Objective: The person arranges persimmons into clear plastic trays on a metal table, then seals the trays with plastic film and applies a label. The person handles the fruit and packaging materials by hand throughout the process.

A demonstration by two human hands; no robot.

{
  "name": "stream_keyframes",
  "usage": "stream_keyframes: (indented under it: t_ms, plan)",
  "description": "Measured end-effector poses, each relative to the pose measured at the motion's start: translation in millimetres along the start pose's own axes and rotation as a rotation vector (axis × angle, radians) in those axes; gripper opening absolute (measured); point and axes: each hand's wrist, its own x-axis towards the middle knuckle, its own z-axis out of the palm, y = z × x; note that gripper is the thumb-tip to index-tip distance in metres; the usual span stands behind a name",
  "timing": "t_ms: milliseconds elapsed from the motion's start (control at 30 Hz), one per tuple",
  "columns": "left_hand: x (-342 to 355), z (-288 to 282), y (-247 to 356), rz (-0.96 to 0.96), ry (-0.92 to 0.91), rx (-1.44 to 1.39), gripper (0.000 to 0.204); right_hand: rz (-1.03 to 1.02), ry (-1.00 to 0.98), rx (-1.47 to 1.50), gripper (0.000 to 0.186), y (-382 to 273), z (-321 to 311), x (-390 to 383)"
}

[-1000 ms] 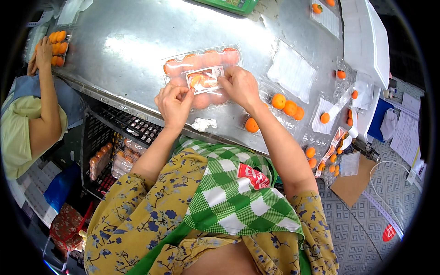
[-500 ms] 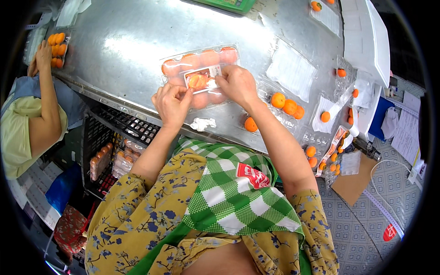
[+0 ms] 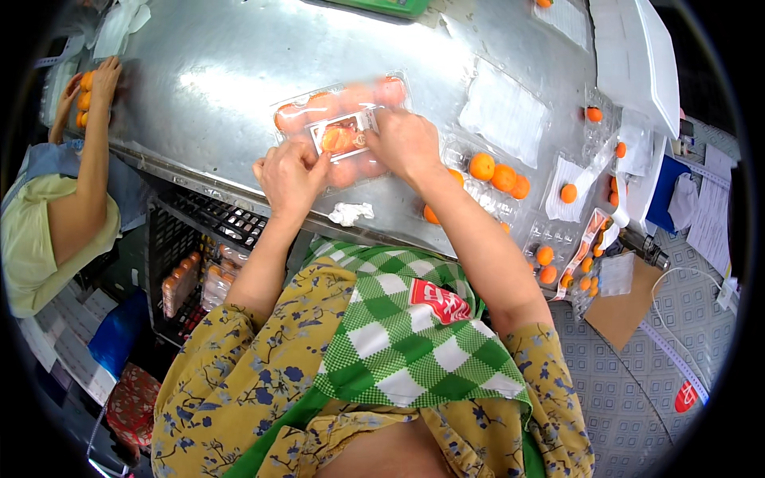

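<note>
A clear plastic clamshell (image 3: 325,105) of orange fruit lies on the steel table, with a printed label (image 3: 343,137) across its middle. My left hand (image 3: 290,177) is curled at the label's lower left corner, thumb and finger closed on that edge. My right hand (image 3: 405,146) presses with closed fingers on the label's right part, partly hiding it. A crumpled white tissue (image 3: 351,213) lies just below the pack. To the right of my right hand are loose oranges (image 3: 502,178) on clear empty trays.
A co-worker's hands (image 3: 103,76) are on a fruit pack at left. Below the steel table (image 3: 215,64) is a black crate (image 3: 167,223) of packs. A green device (image 3: 374,6) stands at the back; white pads (image 3: 500,111) and a white foam box (image 3: 637,72) lie right.
The clamshell and both my hands have shifted slightly to the left and up in the picture. The co-worker's hands have moved up over the fruit pack at left.
</note>
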Motion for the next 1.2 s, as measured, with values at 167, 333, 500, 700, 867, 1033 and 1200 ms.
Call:
stream_keyframes:
  t_ms: [167, 333, 500, 700, 867, 1033, 1200]
  plan:
    - [5, -9, -18, -0.099, -0.063, -0.095, 0.02, 0.082, -0.071, -0.003, 0.027, 7, -21, -4]
    - [12, -9, -10, 0.235, 0.149, -0.178, 0.025, 0.244, 0.038, 0.135, 0.025, 37, -30, -16]
    - [41, 4, 31, 0.475, 0.002, 0.091, 0.061, 0.281, -0.175, 0.578, 0.022, 45, -22, -52]
    - [97, 18, 7, 0.418, -0.306, 0.147, 0.063, 0.619, -0.555, 1.413, 0.03, 35, 36, -97]
    - [107, 16, 20, 0.447, -0.415, 0.203, 0.062, 0.709, -0.52, 1.863, 0.033, 35, 49, -89]
    - [96, 34, 3, 0.225, -0.549, -0.175, 0.064, 0.485, -0.349, 1.934, 0.032, 27, 7, -103]
    - [65, 6, 26, -0.576, -1.03, -1.176, 0.075, -0.02, -0.216, 1.873, 0.038, -21, -71, -117]
